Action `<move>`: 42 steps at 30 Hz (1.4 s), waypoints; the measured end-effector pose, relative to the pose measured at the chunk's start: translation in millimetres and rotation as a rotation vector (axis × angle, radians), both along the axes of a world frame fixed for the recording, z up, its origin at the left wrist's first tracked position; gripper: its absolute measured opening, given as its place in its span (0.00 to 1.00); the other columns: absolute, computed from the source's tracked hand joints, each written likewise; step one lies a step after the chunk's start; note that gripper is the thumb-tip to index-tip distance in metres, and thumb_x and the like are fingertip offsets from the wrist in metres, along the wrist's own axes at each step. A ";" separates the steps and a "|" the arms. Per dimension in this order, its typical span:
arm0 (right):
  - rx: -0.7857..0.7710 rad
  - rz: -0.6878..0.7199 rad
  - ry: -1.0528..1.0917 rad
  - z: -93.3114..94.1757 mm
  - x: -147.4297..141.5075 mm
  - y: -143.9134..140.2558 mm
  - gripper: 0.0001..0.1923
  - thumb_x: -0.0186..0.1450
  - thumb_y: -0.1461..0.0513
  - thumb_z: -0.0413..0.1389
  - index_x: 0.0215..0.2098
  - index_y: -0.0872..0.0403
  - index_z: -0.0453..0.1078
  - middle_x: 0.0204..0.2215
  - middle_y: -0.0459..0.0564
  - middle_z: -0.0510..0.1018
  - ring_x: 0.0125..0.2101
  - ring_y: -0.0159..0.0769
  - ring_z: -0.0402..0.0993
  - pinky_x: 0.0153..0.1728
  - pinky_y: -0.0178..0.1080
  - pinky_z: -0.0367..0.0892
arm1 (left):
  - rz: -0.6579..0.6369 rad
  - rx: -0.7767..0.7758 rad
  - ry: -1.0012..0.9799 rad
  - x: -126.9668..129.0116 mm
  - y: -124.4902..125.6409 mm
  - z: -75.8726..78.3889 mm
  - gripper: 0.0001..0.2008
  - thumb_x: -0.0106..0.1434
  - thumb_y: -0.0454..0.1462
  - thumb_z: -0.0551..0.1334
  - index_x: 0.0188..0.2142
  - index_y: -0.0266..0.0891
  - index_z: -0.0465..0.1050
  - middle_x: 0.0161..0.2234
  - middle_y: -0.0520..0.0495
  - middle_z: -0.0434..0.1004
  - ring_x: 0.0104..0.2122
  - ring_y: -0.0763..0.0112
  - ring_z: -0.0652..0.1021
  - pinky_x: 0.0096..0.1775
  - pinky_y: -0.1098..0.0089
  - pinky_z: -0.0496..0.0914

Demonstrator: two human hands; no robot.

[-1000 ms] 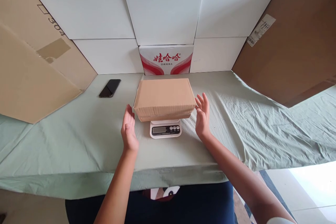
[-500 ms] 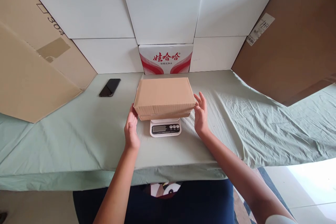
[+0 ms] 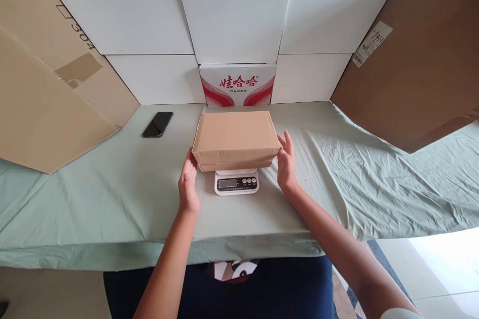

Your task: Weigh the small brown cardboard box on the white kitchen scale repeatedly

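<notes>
A closed brown cardboard box (image 3: 235,132) lies flat over a white kitchen scale (image 3: 237,182), covering its weighing plate. The scale's front panel, with a display and several round buttons, sticks out below the box; no reading can be made out on the display. My left hand (image 3: 188,184) is against the box's left side near the front corner, its fingertips partly hidden behind the edge. At the right front corner, my right hand (image 3: 286,164) touches the box with its fingers slightly bent and apart. Between them the two hands hold the box from its sides.
A black phone (image 3: 157,124) lies on the green cloth (image 3: 123,169) to the left. White boxes (image 3: 234,20) and a red-and-white carton (image 3: 238,85) form a wall behind. Large cardboard panels stand at the left (image 3: 56,89) and right (image 3: 415,60).
The whole view has shifted very slightly. My hands, the box and the scale keep the same places relative to one another.
</notes>
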State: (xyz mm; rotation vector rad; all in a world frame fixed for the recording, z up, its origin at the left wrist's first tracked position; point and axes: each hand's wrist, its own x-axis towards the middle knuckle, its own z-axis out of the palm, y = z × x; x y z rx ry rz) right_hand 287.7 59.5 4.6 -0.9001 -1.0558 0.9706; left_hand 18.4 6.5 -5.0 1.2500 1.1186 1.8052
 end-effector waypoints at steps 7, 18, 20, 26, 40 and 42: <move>-0.053 -0.014 -0.053 -5.0 0.9 7.3 0.39 0.67 0.44 0.53 0.73 0.39 0.52 0.72 0.53 0.61 0.71 0.55 0.61 0.69 0.64 0.57 | -0.011 -0.009 -0.009 0.3 3.1 -2.1 0.43 0.64 0.67 0.53 0.69 0.46 0.65 0.72 0.39 0.63 0.72 0.49 0.63 0.71 0.54 0.58; -0.008 -0.118 -0.310 11.1 6.6 4.7 0.36 0.70 0.44 0.49 0.73 0.42 0.52 0.75 0.54 0.55 0.71 0.54 0.59 0.70 0.62 0.57 | -0.002 -0.006 0.026 -3.8 9.2 -12.8 0.40 0.67 0.63 0.56 0.69 0.43 0.66 0.70 0.38 0.67 0.71 0.50 0.65 0.70 0.55 0.59; -0.031 -0.152 -0.312 12.1 9.5 7.7 0.36 0.70 0.45 0.49 0.73 0.43 0.52 0.74 0.55 0.55 0.70 0.53 0.61 0.70 0.62 0.56 | -0.007 -0.031 0.024 -4.8 11.0 -15.3 0.39 0.67 0.62 0.56 0.69 0.42 0.66 0.69 0.37 0.68 0.70 0.49 0.66 0.70 0.54 0.60; -0.139 -0.177 -0.312 4.1 18.5 22.1 0.36 0.68 0.48 0.51 0.72 0.46 0.54 0.72 0.57 0.60 0.67 0.52 0.65 0.68 0.61 0.59 | 0.037 -0.009 0.002 -6.1 15.3 -18.5 0.40 0.68 0.62 0.54 0.69 0.41 0.66 0.71 0.38 0.65 0.72 0.52 0.63 0.72 0.55 0.56; -0.077 -0.212 -0.598 -7.4 21.2 34.4 0.14 0.58 0.59 0.56 0.43 0.50 0.75 0.53 0.56 0.77 0.57 0.50 0.70 0.61 0.55 0.65 | 0.121 -0.090 -0.174 -11.1 21.5 -23.4 0.42 0.64 0.67 0.53 0.65 0.43 0.71 0.69 0.37 0.68 0.71 0.52 0.66 0.71 0.54 0.59; -0.081 -0.224 -0.582 -6.2 21.0 32.7 0.14 0.59 0.59 0.57 0.43 0.51 0.75 0.51 0.56 0.78 0.55 0.49 0.72 0.59 0.54 0.66 | 0.114 -0.078 -0.203 -10.8 21.9 -24.1 0.42 0.63 0.67 0.54 0.64 0.43 0.73 0.68 0.36 0.69 0.70 0.52 0.67 0.70 0.54 0.60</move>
